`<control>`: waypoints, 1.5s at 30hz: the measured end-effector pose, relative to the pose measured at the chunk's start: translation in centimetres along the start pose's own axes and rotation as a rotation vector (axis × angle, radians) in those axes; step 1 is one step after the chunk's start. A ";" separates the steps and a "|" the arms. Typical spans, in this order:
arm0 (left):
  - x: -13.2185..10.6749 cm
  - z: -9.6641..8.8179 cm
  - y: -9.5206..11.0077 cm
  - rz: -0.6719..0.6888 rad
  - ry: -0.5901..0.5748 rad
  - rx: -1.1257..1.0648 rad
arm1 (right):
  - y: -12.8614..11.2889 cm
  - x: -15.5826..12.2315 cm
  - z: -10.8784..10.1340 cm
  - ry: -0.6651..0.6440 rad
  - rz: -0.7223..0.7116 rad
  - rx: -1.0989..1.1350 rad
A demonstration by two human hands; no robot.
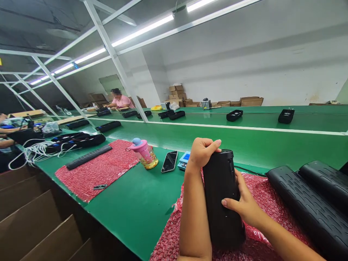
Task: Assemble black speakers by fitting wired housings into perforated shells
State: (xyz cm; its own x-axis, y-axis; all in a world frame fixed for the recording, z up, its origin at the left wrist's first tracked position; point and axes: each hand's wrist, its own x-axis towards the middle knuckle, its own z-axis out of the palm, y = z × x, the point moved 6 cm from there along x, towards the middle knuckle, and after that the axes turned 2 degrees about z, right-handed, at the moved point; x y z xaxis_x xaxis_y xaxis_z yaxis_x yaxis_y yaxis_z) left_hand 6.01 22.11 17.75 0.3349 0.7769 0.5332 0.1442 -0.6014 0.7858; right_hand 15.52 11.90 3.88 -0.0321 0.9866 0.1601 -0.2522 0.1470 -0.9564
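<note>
Two hands on one black speaker, but we sweep in from the table's left edge first. Over there white cables lie in a tangle, then comes a red mat of bubble wrap with a long black bar lying across its far side. Next along, a pink bottle stands upright, a phone lies flat just beside it, and a small blue device sits close to the phone's right; touching or not, we cannot tell.

Now the near edge. Our left hand is curled tight over the speaker's top end, fingers closed on the rim. The speaker stands nearly upright, its lower end down on the red bubble wrap. Our right hand clasps its right flank, thumb across the front, fingers wrapped behind.

As we judge it, the good way is to let the top hand steer and the side hand carry the load. The base belongs on the padding, well away from the bottle, and the thumb should press lightly on the body. On the right, two ribbed black housings lie side by side, near enough to knock, so our elbow wants tucking in.
</note>
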 end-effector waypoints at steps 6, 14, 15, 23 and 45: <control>0.0 0.0 -0.1 -0.006 -0.004 0.002 | 0.3 -0.2 0.1 -0.020 0.021 0.008; 0.2 -0.1 -0.2 -0.003 -0.002 0.003 | 0.1 -0.1 0.6 -0.134 0.026 0.028; 0.2 -0.1 -0.3 -0.003 -0.002 0.004 | 0.1 -0.1 0.6 -0.149 0.034 0.041; 0.2 -0.3 -0.3 -0.001 0.004 0.009 | -0.3 -0.4 0.9 -0.173 0.091 0.176; -0.1 -0.2 -0.9 -0.041 0.001 -0.030 | 0.2 -0.9 0.8 0.017 0.077 0.052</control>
State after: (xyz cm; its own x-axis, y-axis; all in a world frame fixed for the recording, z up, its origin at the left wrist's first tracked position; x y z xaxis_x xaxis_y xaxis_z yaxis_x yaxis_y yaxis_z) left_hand 5.64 22.63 17.07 0.3284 0.8010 0.5005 0.1298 -0.5631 0.8161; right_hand 14.75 11.01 3.69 -0.0368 0.9960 0.0815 -0.2996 0.0668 -0.9517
